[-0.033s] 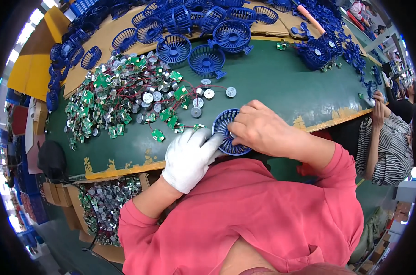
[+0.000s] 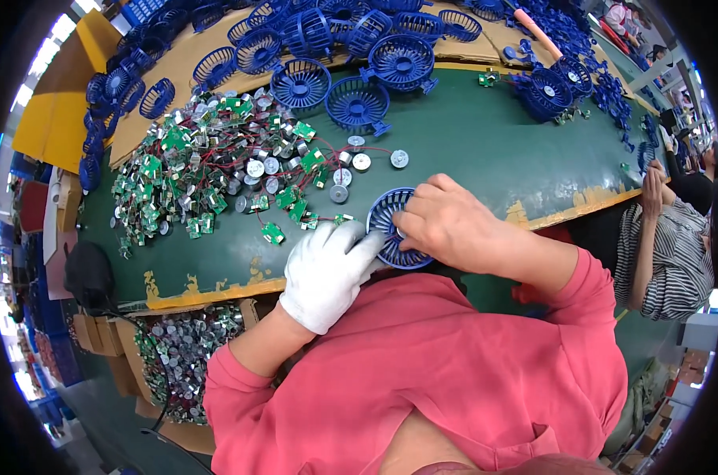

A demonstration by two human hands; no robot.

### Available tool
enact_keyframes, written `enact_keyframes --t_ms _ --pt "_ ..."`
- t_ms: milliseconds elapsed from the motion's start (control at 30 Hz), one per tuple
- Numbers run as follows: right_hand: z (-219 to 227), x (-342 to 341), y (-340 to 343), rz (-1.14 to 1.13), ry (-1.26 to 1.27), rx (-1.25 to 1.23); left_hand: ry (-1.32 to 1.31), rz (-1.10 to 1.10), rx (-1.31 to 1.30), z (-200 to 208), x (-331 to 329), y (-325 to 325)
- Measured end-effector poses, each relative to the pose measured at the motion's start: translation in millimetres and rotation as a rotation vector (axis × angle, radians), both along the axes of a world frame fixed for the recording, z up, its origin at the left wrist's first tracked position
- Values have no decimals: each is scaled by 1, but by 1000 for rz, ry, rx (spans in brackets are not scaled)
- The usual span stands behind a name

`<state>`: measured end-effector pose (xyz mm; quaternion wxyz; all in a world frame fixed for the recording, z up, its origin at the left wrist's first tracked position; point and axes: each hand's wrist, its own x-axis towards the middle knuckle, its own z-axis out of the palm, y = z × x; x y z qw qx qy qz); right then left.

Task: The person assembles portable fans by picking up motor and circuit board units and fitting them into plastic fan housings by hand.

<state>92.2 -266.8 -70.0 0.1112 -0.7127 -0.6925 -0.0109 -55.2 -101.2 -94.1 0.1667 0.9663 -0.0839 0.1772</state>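
A blue round slatted fan housing (image 2: 385, 207) is held at the table's front edge, its hollow side facing up. My left hand (image 2: 327, 267), in a white glove, grips its near left rim with the thumb and fingers. My bare right hand (image 2: 446, 222) reaches in from the right, fingers closed together at the housing's centre. A sliver of something pale shows under those fingertips; the rest of it is hidden. Just beyond the housing lie small round silver motors (image 2: 399, 159), and a heap of motors wired to green circuit boards (image 2: 216, 166) spreads to the left.
Blue fan housings (image 2: 357, 105) are piled on cardboard (image 2: 477, 52) along the far side. More blue parts and a pink-handled tool (image 2: 537, 34) lie at the far right. A box of motors (image 2: 189, 356) stands below the table at left. A co-worker in stripes (image 2: 671, 253) sits at right.
My two hands and the fan housing stay practically where they were. At the far right, the co-worker's hands have shifted slightly.
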Motion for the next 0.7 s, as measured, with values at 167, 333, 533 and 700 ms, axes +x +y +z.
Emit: enact_keyframes --t_ms 167,333,533,700 --pt "-4 5 2 30 22 25 -3 57 -13 0 1 -2" --pt "-1 6 3 58 48 21 2 85 -36 0 2 -4" --pt "5 7 13 143 -101 -150 -21 87 -62 -2 3 -4" --pt "-11 16 5 75 145 87 71 127 -159 -1 1 -7"
